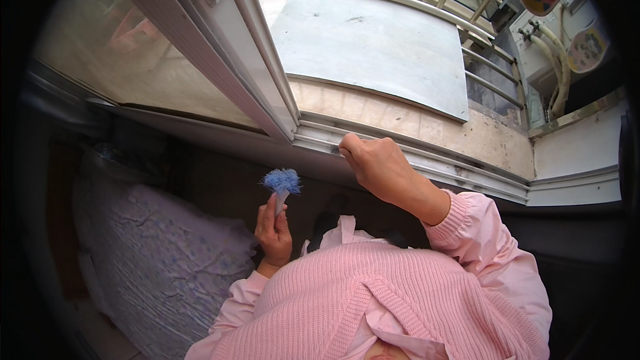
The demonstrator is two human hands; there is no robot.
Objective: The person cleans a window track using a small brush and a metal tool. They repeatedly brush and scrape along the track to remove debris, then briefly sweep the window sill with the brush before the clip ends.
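Observation:
My left hand (274,232) grips the pale handle of a small brush with blue, fluffy bristles (281,180) and holds it upright below the window sill. Over the sliding window track (427,161), my right hand (381,167) is closed with its fingers pressed together. Its fingertips are at the white rails, and whatever they may hold is hidden or too small to make out. The sliding window sash (220,47) stands just left of my right hand, its frame meeting the track.
Outside the opening, a pale board (373,47) lies on the ledge (407,111), before metal railings (493,79). Pipes (557,67) run at the far right. At lower left, a patterned cloth (160,260) covers something bulky.

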